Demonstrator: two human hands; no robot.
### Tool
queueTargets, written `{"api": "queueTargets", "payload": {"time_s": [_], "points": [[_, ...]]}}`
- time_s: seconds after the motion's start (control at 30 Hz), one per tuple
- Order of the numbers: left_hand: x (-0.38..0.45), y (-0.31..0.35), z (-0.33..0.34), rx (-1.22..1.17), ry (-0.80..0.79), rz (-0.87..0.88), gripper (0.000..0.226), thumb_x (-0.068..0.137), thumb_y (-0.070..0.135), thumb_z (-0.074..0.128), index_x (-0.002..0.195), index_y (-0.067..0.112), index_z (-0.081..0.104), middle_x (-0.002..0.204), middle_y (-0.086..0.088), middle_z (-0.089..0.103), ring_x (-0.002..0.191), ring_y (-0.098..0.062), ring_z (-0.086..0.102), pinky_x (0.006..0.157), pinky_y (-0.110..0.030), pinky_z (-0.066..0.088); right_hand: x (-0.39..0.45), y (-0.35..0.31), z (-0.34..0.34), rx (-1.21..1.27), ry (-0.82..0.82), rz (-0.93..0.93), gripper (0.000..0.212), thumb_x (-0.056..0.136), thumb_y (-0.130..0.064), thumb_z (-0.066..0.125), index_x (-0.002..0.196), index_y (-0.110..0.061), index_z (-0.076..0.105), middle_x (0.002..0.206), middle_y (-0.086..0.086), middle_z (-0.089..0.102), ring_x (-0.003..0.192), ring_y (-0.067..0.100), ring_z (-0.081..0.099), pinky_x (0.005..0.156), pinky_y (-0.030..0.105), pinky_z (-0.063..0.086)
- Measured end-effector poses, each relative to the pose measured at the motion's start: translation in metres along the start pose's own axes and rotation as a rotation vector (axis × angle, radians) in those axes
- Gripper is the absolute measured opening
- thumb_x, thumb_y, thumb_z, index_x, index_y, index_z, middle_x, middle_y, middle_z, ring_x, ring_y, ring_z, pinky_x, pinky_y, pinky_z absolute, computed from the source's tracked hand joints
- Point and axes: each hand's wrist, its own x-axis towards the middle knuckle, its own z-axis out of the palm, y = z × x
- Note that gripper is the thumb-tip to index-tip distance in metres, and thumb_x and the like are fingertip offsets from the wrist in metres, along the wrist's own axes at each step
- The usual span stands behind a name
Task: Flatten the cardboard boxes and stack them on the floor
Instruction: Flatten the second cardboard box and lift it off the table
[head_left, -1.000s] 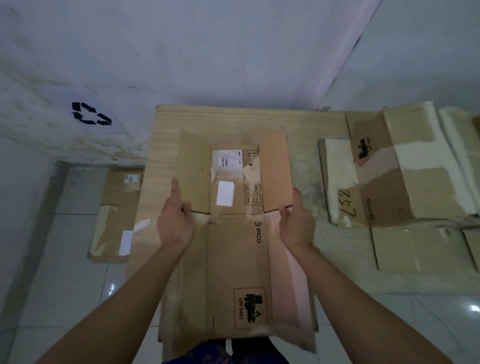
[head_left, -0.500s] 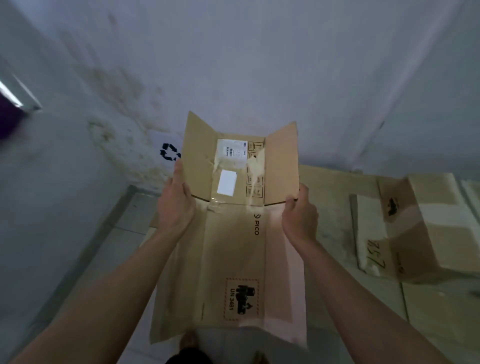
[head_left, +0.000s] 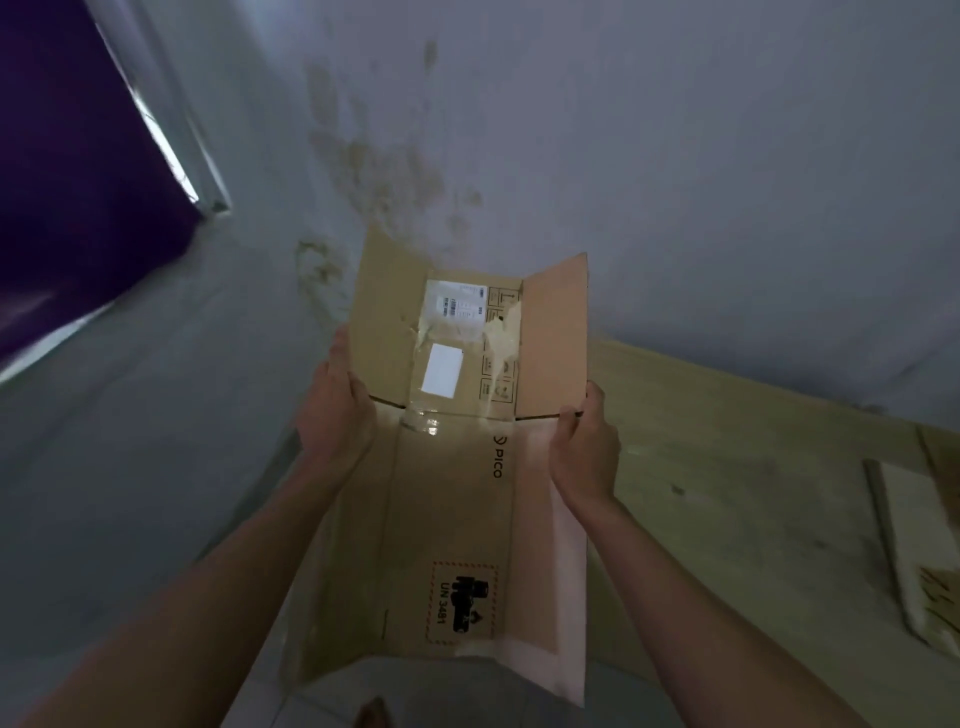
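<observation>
A brown cardboard box (head_left: 452, 499), opened out flat with a PICO print, a UN 3481 mark and white labels, hangs in the air in front of me. My left hand (head_left: 337, 410) grips its left edge at the flap fold. My right hand (head_left: 584, 452) grips the right edge at the same height. The two upper flaps stand angled outward. The lower end of the box reaches down near my foot (head_left: 371, 714).
A stained pale wall (head_left: 519, 130) fills the background, with a dark purple window or curtain (head_left: 67, 171) at upper left. A wooden board (head_left: 727, 493) lies at right, carrying other cardboard (head_left: 924, 561) at the far right edge. Tiled floor (head_left: 415, 696) shows below.
Both hands have lifted the flattened box up off the wooden board while my view swung upward and left. The grip on both edges is unchanged.
</observation>
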Motion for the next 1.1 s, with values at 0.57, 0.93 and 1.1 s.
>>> {"api": "queueTargets", "payload": {"time_s": [0.57,0.93,1.1], "points": [[0.147,-0.131,0.036,-0.09,-0.261,-0.047,0.045,0.099,0.01,0.037,0.144,0.017,0.041,0.134,-0.008,0.057,0.117,-0.027,0.056,0.09,-0.029,0.039,0.02,-0.088,0.178,-0.088,-0.021,0.197,0.025,0.105,-0.022,0.04,0.129,-0.021,0.045,0.093,0.005,0.071,0.076,0.027,0.068,0.065,0.043,0.058],[0.231,-0.233,0.201,-0.058,-0.472,-0.231,0.032,0.099,0.016,0.046,0.126,0.008,0.06,0.116,-0.011,0.065,0.103,-0.027,0.061,0.078,-0.027,0.039,0.077,-0.011,0.346,-0.14,-0.142,0.471,0.022,0.105,-0.013,0.04,0.125,-0.005,0.047,0.103,0.021,0.066,0.087,0.039,0.067,0.069,0.045,0.055],[0.246,-0.303,0.319,-0.098,-0.592,-0.286,0.029,0.098,0.012,0.046,0.121,0.009,0.063,0.109,-0.001,0.064,0.1,-0.021,0.059,0.079,-0.03,0.042,0.088,0.079,0.453,-0.185,-0.157,0.499,0.025,0.104,-0.015,0.042,0.129,-0.015,0.044,0.094,0.004,0.064,0.078,0.03,0.066,0.062,0.04,0.054]]}}
